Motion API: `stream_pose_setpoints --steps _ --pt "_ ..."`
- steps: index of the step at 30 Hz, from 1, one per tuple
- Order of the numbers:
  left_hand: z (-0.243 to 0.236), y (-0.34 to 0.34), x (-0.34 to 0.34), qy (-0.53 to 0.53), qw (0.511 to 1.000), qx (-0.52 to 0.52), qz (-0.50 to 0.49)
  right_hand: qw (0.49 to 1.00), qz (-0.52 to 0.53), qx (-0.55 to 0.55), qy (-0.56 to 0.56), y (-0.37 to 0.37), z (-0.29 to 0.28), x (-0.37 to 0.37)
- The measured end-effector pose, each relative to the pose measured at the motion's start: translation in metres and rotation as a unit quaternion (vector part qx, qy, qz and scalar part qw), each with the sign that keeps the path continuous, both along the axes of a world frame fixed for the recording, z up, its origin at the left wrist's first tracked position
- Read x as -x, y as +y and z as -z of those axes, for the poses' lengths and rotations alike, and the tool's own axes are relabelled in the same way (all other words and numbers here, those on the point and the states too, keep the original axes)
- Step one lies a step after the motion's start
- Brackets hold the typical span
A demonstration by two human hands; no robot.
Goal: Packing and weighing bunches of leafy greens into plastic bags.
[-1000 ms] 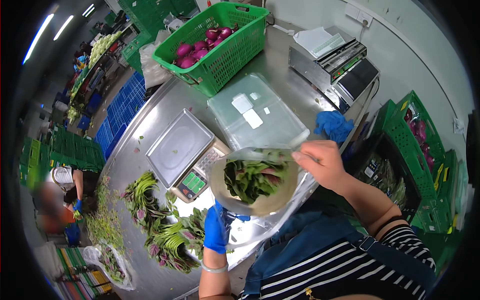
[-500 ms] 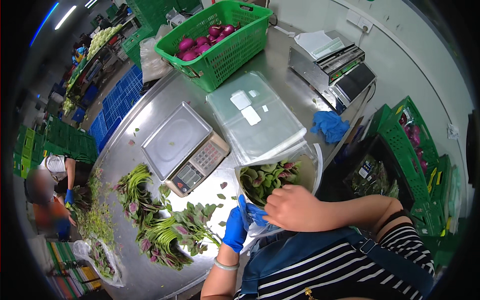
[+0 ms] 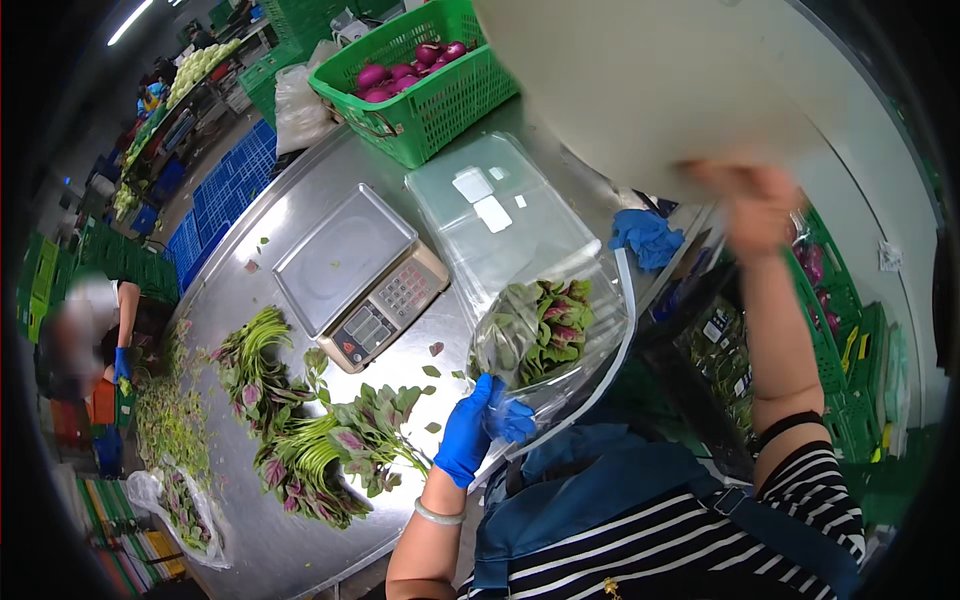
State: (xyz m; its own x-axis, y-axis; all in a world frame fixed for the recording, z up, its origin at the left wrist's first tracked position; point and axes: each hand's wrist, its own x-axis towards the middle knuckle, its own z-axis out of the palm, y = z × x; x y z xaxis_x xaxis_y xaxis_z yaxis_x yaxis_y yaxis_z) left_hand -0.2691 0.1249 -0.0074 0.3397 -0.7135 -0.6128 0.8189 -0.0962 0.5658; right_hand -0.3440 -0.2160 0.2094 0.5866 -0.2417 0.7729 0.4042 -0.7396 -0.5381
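Observation:
My left hand (image 3: pixel 475 425), in a blue glove, grips a clear plastic bag (image 3: pixel 590 375) near its lower left. Inside the bag is a bunch of red-and-green leafy greens (image 3: pixel 560 325), the leaves showing through the plastic. My bare right hand (image 3: pixel 755 205) is raised to the right and smeared by motion. Its fingers are closed at the edge of a large pale, blurred sheet (image 3: pixel 650 90), which covers the upper right of the view. More bunches of the greens (image 3: pixel 310 460) lie on the metal table left of the bag, with loose leaves around them.
A weighing scale (image 3: pixel 350 270) stands beside a stack of clear bags (image 3: pixel 500 230). Behind is a green crate (image 3: pixel 440 120) of purple onions. A crumpled blue glove (image 3: pixel 645 238) lies at the table's right edge. Packed greens (image 3: pixel 722 365) fill a dark crate at right; a co-worker (image 3: pixel 95 310) stands far left.
My right hand has moved from the bag's mouth up and to the right, and the pale sheet is now lifted out of the bag. My left hand stays on the bag.

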Motion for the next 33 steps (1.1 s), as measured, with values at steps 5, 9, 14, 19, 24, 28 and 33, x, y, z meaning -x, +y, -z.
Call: stream_pose_setpoints --steps 5,9,14,19,24,28,33 --pt "-0.01 0.0 0.004 -0.002 0.999 0.034 -0.015 0.928 -0.087 0.217 0.29 -0.029 0.108 -0.046" --pt "-0.004 0.003 -0.004 -0.013 0.999 0.051 -0.011 0.891 -0.204 0.094 0.395 -0.019 0.135 -0.033" --pt "-0.02 -0.009 -0.046 -0.102 0.992 0.045 -0.067 0.841 -0.123 -0.277 0.448 0.0 0.148 -0.059" --pt "-0.085 -0.001 0.001 -0.231 0.949 0.048 -0.211 0.848 -0.244 -0.412 0.228 -0.006 0.132 0.005" --pt "0.005 0.036 0.107 -0.125 0.989 0.002 -0.084 0.878 -0.322 -0.225 0.275 0.002 0.22 0.13" --pt "0.164 0.053 0.201 0.03 0.986 -0.113 -0.122 0.866 -0.199 0.029 0.457 0.013 0.339 0.211" --pt "0.158 0.039 0.232 0.015 0.98 -0.061 -0.19 0.9 -0.093 0.076 0.418 0.034 0.307 0.172"
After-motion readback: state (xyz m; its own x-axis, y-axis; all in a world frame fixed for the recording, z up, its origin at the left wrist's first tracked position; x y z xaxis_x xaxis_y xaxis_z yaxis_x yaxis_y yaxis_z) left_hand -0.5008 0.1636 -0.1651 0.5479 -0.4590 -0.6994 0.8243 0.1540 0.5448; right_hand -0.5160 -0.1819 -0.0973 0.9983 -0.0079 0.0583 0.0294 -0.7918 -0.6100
